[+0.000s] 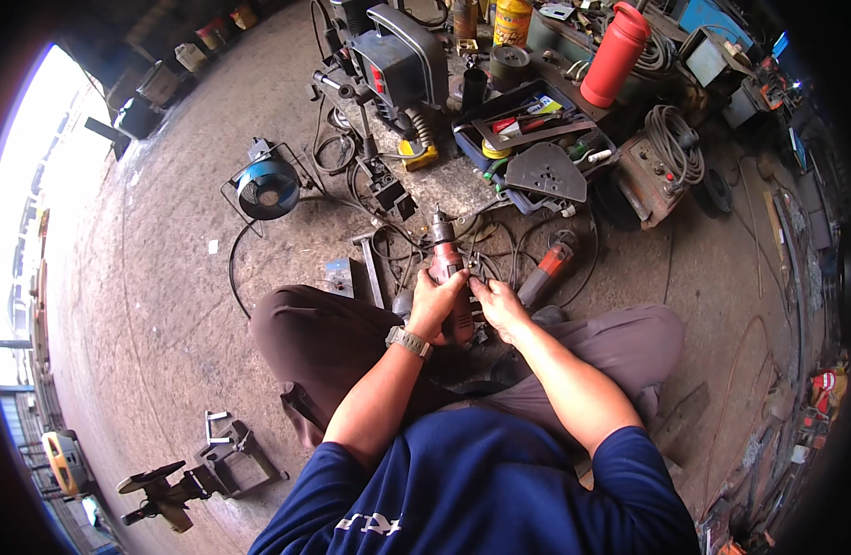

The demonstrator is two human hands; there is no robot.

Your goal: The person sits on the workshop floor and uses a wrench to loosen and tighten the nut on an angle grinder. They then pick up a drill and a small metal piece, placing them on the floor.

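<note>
While two legs (328,338) lay bent on both sides, the left hand (435,302) was wrapped tight around one red drill (448,259), right in the middle between the knees. The drill's long line ran from near to far, and its tip pointed away to twelve o'clock, leaning a little toward eleven. The right hand (499,307) was curled by the drill's right side; I could not tell what it gripped. Counting from the drill, one orange grinder (548,267) lay near, at three o'clock. One blue fan (268,189) stood at ten. One dark tool box (470,144), full of things, sat at one. Farther off, also at one, stood one red tank (615,57).
</note>
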